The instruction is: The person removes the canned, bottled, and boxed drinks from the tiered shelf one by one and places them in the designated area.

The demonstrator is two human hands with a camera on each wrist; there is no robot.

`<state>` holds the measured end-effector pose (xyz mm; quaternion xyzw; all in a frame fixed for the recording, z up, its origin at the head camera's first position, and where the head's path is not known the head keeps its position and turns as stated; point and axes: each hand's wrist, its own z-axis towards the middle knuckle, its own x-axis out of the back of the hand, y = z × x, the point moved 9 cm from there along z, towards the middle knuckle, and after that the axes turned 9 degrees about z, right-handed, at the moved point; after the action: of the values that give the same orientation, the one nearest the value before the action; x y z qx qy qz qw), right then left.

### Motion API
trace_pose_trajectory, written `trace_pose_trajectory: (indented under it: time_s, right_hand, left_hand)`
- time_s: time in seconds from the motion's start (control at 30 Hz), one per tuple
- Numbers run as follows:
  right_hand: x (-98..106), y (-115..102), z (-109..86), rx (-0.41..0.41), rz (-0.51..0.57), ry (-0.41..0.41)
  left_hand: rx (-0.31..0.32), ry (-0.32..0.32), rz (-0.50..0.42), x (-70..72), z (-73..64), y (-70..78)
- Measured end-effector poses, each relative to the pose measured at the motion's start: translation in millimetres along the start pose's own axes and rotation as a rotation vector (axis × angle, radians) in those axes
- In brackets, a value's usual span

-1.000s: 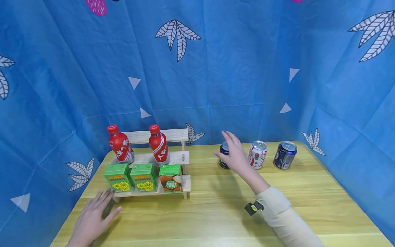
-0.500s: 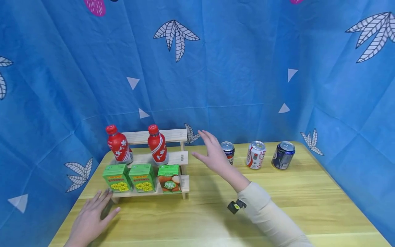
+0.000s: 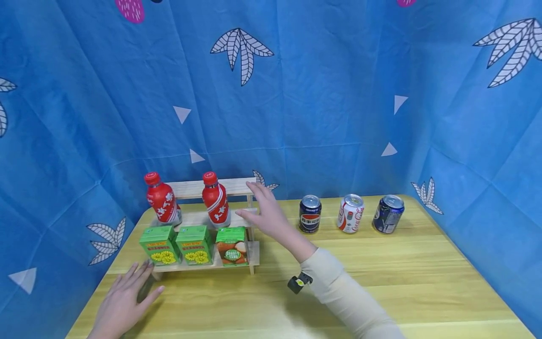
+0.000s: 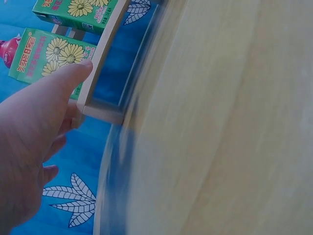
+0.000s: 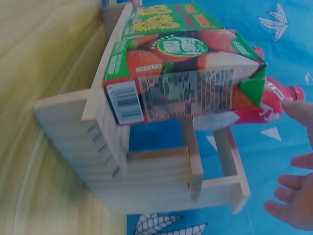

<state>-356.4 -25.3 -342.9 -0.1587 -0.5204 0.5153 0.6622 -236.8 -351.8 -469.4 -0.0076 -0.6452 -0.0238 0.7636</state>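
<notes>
We have both hands loosely open and holding nothing, the left hand [image 3: 122, 302] by the wooden rack [image 3: 188, 189], the right hand [image 3: 270, 216] near the right-hand red bottle [image 3: 217, 202] on its middle tier. Working there, we should keep fingers clear of the reddish carton [image 3: 232, 248] in front.

The head view looks forward and down at the bench [image 3: 381, 292] from farthest back, taking in the left hand [image 3: 124, 299], right hand [image 3: 271, 214], shelf [image 3: 188, 189], cans [image 3: 350, 214] and curtain [image 3: 330, 94]. The left wrist view, close and turned sideways, faces the shelf's left end past the left hand; the right wrist view, also close and sideways, faces its right end. All three share the shelf and boxes [image 3: 195, 246].
</notes>
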Motion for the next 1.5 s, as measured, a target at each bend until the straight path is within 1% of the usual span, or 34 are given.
trace_pose_trajectory:
  time_s: [0.3,0.5,0.8,1.1,1.33,1.5]
  right_hand:
    - [-18.2,-7.4,12.8,0.012,0.057,-0.023]
    - [-24.8,-13.3,19.0,0.036,0.076,-0.029]
    - [-33.8,-20.1,34.3,0.025,0.028,-0.060]
    - [-47.0,-24.8,47.8,0.019,0.014,-0.139]
    - [-51.3,-28.6,52.5,0.036,0.008,-0.143]
    - [-52.0,-28.2,54.3,0.016,0.004,-0.141]
  left_hand:
    - [0.020,-0.031,0.014,-1.5,-0.4,-3.6]
    - [0.018,-0.019,0.004,-3.5,-2.3,-3.3]
    - [0.014,-0.007,-0.007,-3.6,-2.6,-6.5]
    - [0.013,-0.007,-0.011,-3.7,-2.4,-7.6]
    - [0.012,0.000,-0.004,-4.2,-0.7,-6.0]
    - [0.017,0.003,-0.012,-5.2,0.7,-3.7]
